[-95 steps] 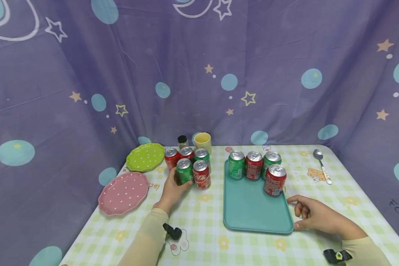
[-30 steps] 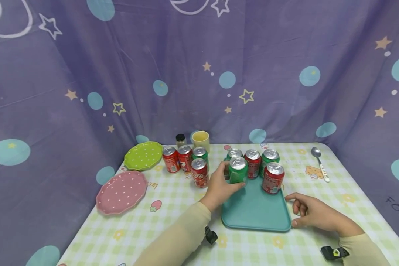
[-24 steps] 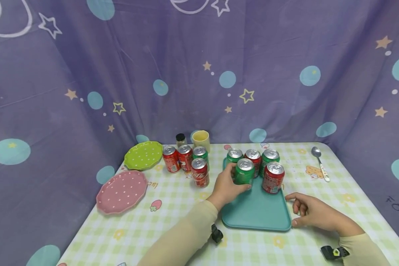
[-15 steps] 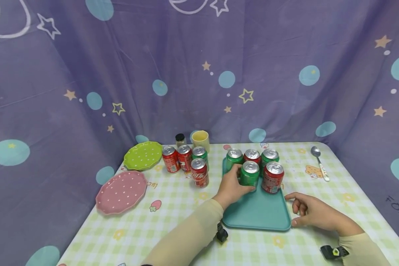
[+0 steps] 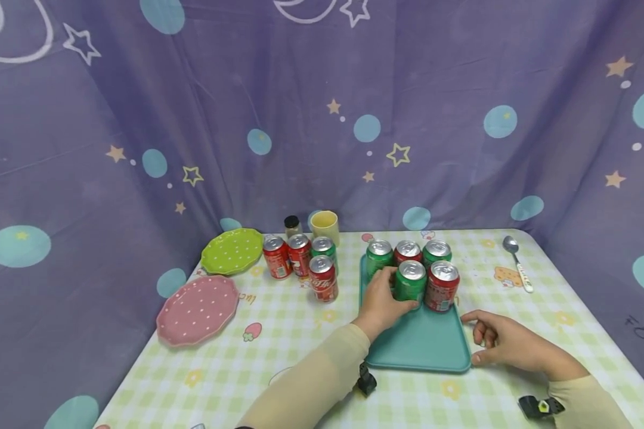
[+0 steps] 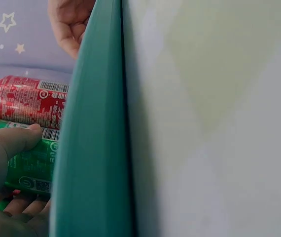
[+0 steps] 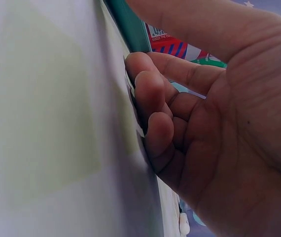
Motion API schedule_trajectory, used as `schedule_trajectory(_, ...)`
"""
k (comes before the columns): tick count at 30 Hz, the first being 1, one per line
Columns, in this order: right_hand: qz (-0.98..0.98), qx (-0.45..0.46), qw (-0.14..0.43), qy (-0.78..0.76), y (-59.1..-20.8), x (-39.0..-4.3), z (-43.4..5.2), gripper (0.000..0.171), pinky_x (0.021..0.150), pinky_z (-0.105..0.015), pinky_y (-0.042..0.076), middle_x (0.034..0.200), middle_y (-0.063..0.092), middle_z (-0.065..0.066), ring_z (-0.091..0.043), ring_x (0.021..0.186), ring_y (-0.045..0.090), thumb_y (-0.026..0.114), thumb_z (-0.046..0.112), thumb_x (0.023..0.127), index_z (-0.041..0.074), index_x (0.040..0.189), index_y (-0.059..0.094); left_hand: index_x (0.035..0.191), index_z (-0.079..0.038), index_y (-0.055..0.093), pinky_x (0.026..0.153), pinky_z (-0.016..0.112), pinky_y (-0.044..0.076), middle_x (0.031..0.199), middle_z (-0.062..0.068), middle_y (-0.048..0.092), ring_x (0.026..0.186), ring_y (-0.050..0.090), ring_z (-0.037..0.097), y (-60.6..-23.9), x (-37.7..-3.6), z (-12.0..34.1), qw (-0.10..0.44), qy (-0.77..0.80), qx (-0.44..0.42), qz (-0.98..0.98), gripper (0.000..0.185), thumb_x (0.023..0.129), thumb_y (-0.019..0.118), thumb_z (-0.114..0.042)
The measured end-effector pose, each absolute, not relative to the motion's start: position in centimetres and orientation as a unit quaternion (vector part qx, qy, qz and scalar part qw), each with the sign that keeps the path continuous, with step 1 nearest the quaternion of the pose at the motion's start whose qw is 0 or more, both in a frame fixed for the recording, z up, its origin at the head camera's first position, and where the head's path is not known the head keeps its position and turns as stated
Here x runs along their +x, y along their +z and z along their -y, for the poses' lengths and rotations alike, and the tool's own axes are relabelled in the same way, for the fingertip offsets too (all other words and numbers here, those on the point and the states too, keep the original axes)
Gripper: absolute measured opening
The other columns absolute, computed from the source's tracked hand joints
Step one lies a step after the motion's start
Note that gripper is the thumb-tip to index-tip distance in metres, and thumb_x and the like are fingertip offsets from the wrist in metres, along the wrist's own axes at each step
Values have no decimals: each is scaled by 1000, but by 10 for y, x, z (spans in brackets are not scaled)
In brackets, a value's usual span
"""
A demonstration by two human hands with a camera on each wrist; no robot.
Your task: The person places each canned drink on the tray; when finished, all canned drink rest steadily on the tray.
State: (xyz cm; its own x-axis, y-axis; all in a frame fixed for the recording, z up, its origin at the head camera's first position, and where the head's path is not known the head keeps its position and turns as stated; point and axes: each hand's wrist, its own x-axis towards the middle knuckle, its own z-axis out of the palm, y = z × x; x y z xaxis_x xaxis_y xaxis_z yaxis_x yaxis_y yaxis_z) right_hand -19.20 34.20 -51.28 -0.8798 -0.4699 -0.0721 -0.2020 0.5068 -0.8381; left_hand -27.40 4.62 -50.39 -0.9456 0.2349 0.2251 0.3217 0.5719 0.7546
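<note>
My left hand [image 5: 380,305] grips a green soda can [image 5: 409,291], thumb and fingers around its sides. The can is upright over the teal tray [image 5: 421,342], close against a red cola can [image 5: 442,291] on its right. Behind it on the tray stand a green can [image 5: 378,257], a red can [image 5: 407,251] and another green can [image 5: 437,251]. In the left wrist view, the thumb lies along the held can. Beside the tray's right edge, my right hand [image 5: 507,347] touches the rim with index finger and thumb; its other fingers hang loosely curled, holding nothing.
Left of the tray stand more cans, among them a front red cola can [image 5: 323,280]. Behind them are a yellow cup [image 5: 325,226] and a black-capped jar [image 5: 292,224]. A green plate [image 5: 232,251] and pink plate [image 5: 197,311] lie left; a spoon [image 5: 517,262] lies right.
My left hand has taken the green can from the left group and carried it right onto the tray area, up beside the front red can. My right hand stays at the rim.
</note>
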Motion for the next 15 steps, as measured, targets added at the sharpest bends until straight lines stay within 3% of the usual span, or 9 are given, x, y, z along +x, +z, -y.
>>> schedule_trajectory(15, -856, -194, 151, -454, -513, -193, -342, 82, 62, -29, 50, 99, 57, -13, -15, 75, 55, 92, 23, 81, -5, 144, 49, 143, -19, 51, 100, 32, 53, 129, -4, 57, 117, 58, 11, -503, -270, -48, 48, -433, -150, 888, 78, 80, 95, -32)
